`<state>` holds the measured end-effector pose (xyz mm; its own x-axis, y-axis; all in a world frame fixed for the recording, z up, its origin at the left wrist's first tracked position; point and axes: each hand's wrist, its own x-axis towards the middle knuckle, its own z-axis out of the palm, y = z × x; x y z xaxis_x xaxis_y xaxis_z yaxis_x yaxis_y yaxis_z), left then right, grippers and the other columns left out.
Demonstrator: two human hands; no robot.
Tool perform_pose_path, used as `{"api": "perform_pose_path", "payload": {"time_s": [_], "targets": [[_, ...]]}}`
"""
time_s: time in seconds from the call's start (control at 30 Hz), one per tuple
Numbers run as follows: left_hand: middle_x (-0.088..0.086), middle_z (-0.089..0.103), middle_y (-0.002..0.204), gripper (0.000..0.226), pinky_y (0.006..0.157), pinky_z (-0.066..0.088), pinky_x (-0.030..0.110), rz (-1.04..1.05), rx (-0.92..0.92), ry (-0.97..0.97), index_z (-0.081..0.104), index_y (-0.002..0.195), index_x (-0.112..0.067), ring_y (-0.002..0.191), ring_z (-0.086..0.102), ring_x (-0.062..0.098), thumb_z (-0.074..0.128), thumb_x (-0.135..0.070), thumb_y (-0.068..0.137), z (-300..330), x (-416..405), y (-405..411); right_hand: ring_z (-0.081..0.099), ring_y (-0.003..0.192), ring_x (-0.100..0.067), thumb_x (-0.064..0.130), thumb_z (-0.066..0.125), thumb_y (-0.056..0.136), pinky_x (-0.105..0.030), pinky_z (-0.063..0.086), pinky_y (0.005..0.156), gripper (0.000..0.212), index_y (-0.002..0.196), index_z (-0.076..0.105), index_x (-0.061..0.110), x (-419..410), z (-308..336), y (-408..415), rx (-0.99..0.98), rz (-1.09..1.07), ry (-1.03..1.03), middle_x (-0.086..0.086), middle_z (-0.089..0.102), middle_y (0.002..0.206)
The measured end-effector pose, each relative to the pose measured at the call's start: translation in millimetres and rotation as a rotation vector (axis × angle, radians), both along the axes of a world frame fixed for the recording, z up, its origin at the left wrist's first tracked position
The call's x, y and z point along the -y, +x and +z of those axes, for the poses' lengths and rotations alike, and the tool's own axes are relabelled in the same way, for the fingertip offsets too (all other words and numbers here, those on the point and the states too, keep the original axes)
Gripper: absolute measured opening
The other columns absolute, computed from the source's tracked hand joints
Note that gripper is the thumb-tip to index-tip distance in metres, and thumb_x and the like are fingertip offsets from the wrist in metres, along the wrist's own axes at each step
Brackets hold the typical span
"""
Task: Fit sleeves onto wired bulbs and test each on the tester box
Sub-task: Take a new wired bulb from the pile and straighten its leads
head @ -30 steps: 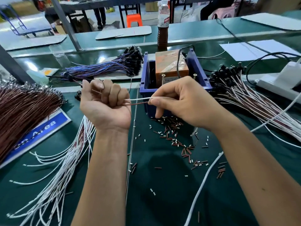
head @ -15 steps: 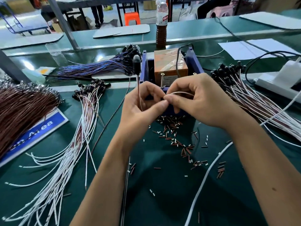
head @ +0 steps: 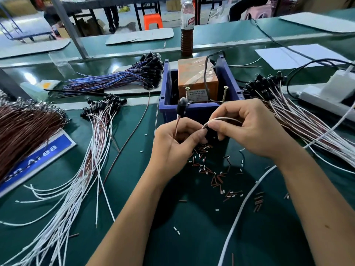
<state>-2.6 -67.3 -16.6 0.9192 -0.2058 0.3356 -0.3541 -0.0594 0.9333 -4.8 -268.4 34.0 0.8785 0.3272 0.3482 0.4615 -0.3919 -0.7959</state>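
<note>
My left hand [head: 175, 144] grips the wires of one wired bulb [head: 181, 106], whose black head with a clear dome sticks up in front of the tester box. My right hand [head: 247, 129] pinches the looped white-and-brown wire end [head: 221, 120] against my left thumb. The orange tester box [head: 196, 81] with two upright screws sits in a blue bin [head: 228, 77] just behind my hands. Small brown and white sleeves [head: 215, 173] lie scattered on the green mat below my hands.
Bundles of wired bulbs lie left [head: 90, 146], right [head: 299, 116] and behind left, the last with blue wires [head: 119, 77]. A brown wire heap [head: 23, 129] covers a blue sign at far left. A bottle [head: 186, 27], white device [head: 330, 95] and white cable [head: 242, 210] surround the bin.
My left hand came in from the left to meet my right hand in front of the bin. The bulb now stands upright above my left hand, and the wire end is looped between both hands.
</note>
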Motion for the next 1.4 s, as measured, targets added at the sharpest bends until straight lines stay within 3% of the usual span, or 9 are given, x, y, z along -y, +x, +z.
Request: {"api": "perform_pose_path", "payload": {"time_s": [0.33,0.43,0.6,0.7,0.83,1.0,1.17,1.33,1.4], "targets": [[0.006,0.069,0.066,0.012,0.063,0.047,0.029,-0.026,-0.030,0.059,0.074,0.084,-0.008,0.063,0.061,0.017,0.070,-0.017,0.091,-2.2,0.3,-0.9,0.071,0.062,-0.017,0.011,0.079,0.092,-0.023,0.054,0.063,0.003,0.090,0.078,0.013,5.1,-13.1,2.0,-0.012,0.025,-0.018,-0.001,0.072,0.068],[0.000,0.066,0.062,0.010,0.060,0.042,0.015,-0.057,-0.011,0.030,0.073,0.084,-0.005,0.057,0.057,0.004,0.069,-0.010,0.092,-1.4,-2.0,-2.1,0.070,0.061,-0.016,0.011,0.078,0.093,-0.023,0.054,0.061,0.005,0.088,0.077,0.014,2.6,-16.0,0.5,0.029,0.025,-0.027,0.001,0.071,0.066],[-0.001,0.063,0.061,0.011,0.052,0.035,0.011,-0.051,-0.040,-0.084,0.075,0.083,-0.007,0.049,0.046,0.001,0.073,-0.016,0.090,-0.4,-12.0,-0.3,0.062,0.056,-0.008,0.006,0.074,0.095,-0.014,0.046,0.060,0.007,0.089,0.073,0.006,11.6,-15.3,1.3,0.011,-0.014,0.225,-0.006,0.069,0.064],[0.003,0.062,0.061,0.014,0.048,0.030,0.016,-0.104,-0.129,-0.131,0.079,0.084,-0.015,0.047,0.038,0.007,0.073,-0.028,0.086,0.1,-21.4,0.1,0.055,0.052,-0.004,0.022,0.076,0.093,-0.010,0.041,0.055,0.017,0.103,0.075,0.008,16.2,-16.0,2.7,-0.089,0.050,0.274,-0.006,0.070,0.065],[0.003,0.063,0.062,0.011,0.046,0.030,0.012,-0.274,-0.250,-0.193,0.080,0.087,-0.015,0.045,0.036,0.005,0.071,-0.018,0.092,1.7,-22.1,-1.0,0.043,0.048,-0.015,0.036,0.074,0.094,-0.024,0.029,0.044,0.043,0.129,0.066,0.012,32.9,-15.1,4.9,-0.299,0.264,0.495,-0.015,0.069,0.075],[-0.004,0.061,0.064,0.012,0.043,0.026,0.007,-0.487,-0.374,-0.322,0.079,0.096,-0.018,0.044,0.024,-0.001,0.076,-0.027,0.089,6.5,-24.8,-3.0,0.057,0.054,-0.013,0.026,0.065,0.094,-0.019,0.041,0.050,0.022,0.105,0.076,0.010,40.4,-11.0,1.5,-0.376,0.503,0.884,-0.012,0.074,0.086],[-0.001,0.060,0.068,0.032,0.039,0.025,0.004,-0.641,-0.463,-0.535,0.069,0.102,-0.015,0.047,0.018,0.002,0.087,-0.030,0.081,8.3,-25.5,-2.9,0.059,0.064,-0.014,0.021,0.076,0.084,-0.021,0.043,0.055,0.032,0.114,0.078,0.012,29.1,-13.4,1.8,-0.300,0.461,0.910,-0.009,0.079,0.104],[0.001,0.067,0.074,0.006,0.044,0.026,0.006,-0.510,-0.439,-0.521,0.076,0.093,-0.014,0.043,0.031,-0.005,0.069,-0.014,0.094,8.6,-21.2,-4.3,0.063,0.062,-0.009,0.031,0.077,0.089,-0.016,0.047,0.052,0.023,0.107,0.080,0.017,26.4,-14.4,-0.3,-0.289,0.490,1.003,-0.001,0.080,0.093],[0.002,0.069,0.075,0.021,0.045,0.027,0.007,-0.422,-0.427,-0.503,0.078,0.092,-0.016,0.043,0.032,-0.004,0.060,-0.007,0.095,7.9,-16.6,-5.3,0.064,0.062,-0.008,0.031,0.074,0.092,-0.016,0.047,0.052,0.020,0.106,0.080,0.018,25.3,-14.9,-2.0,-0.297,0.511,1.001,0.001,0.079,0.092]]}}
